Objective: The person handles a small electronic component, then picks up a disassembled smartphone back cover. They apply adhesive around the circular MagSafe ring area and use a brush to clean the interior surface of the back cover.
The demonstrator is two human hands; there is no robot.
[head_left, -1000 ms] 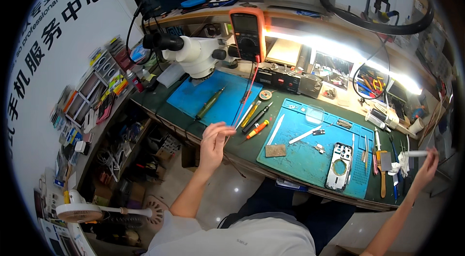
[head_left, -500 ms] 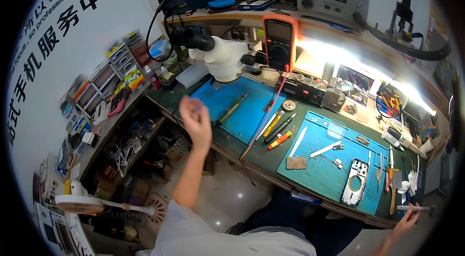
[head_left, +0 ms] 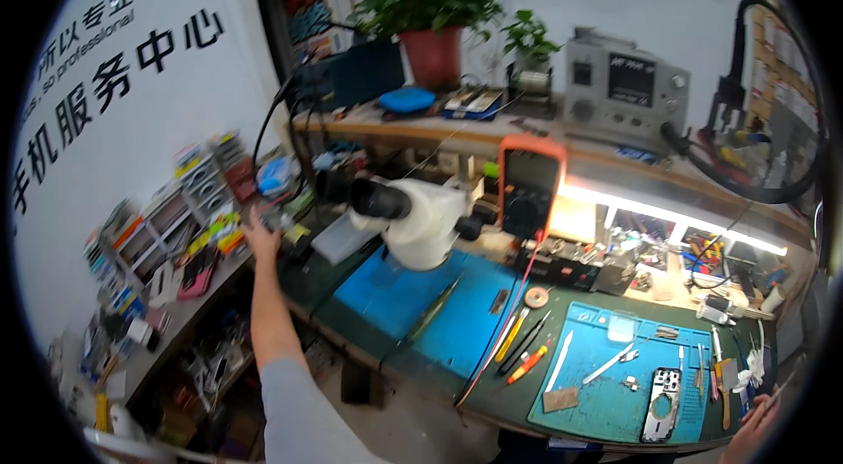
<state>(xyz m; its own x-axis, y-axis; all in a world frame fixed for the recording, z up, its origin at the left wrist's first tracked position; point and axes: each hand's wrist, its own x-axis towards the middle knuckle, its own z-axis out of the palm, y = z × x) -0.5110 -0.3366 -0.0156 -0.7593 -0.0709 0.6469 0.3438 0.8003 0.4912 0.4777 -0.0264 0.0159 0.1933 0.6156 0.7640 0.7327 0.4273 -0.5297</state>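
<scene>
My left arm stretches to the far left corner of the bench, with my left hand (head_left: pixel 262 236) among small bottles beside a drawer rack. Its fingers are blurred, and whatever they touch is partly hidden. At the lower right edge, my right hand (head_left: pixel 757 422) is closed around a slim, light grey stick-like tool (head_left: pixel 787 385), held off the bench. Nearest to it on the right blue mat (head_left: pixel 549 411) lies a phone frame (head_left: pixel 661 404) with a round opening. A white microscope (head_left: pixel 420 231) stands over the left blue mat (head_left: pixel 373 284), where a green pen-shaped tool (head_left: pixel 432 310) lies.
An orange-cased multimeter (head_left: pixel 531 187) leans at the shelf, its red lead crossing the bench. Screwdrivers (head_left: pixel 527 365) and tweezers lie between the mats. Small drawers (head_left: pixel 171 223) line the left wall. A grey instrument (head_left: pixel 625 95) and potted plants (head_left: pixel 430 51) occupy the shelf.
My left hand has moved left and away from me, from beside the left mat to the bottles in the corner. The view has tilted up. My right hand still holds the slim tool.
</scene>
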